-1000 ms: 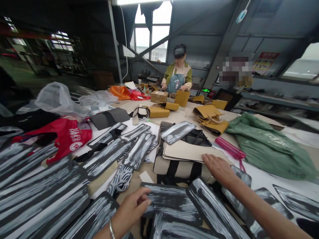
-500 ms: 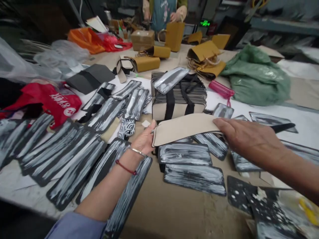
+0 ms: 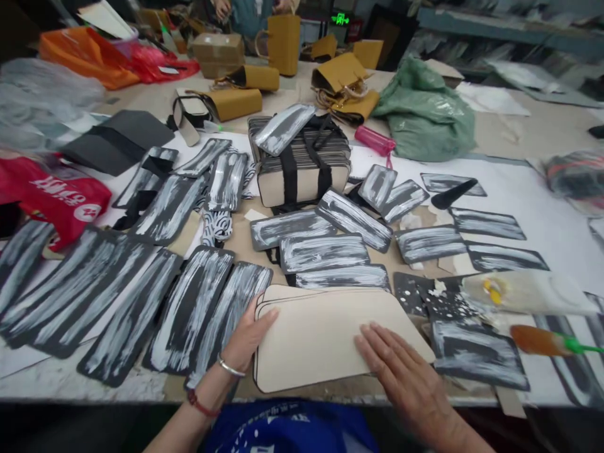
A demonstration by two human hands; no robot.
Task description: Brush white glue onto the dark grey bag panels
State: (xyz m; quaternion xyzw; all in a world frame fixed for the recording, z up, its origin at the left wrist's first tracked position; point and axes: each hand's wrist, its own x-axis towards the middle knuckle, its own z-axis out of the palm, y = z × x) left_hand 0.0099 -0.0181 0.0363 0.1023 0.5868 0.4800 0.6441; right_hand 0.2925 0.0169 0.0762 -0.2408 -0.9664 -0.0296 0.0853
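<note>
Several beige panels (image 3: 321, 340) with dark edges and rounded corners lie loosely stacked at the table's front edge. My left hand (image 3: 246, 336) grips their left end, thumb on top and fingers underneath. Across the top panel my right hand (image 3: 401, 368) rests flat, its fingers stretched out. Just beyond the stack are dark panels (image 3: 325, 251) streaked with white paste, one partly covered by the beige ones. More streaked panels (image 3: 189, 308) lie side by side left of my left hand.
A strapped bundle of panels (image 3: 302, 182) stands behind. A brush-like black tool (image 3: 453, 194), a pink pouch (image 3: 375, 139) and a green bag (image 3: 425, 116) are to the right. An orange-brown bottle (image 3: 538, 340) lies at the right front. Across the table, a person stands near mustard bags (image 3: 283, 44).
The beige panels have come closer to my body and turned flat. My right hand has let go of their right end and now lies on top. The view has shifted right.
</note>
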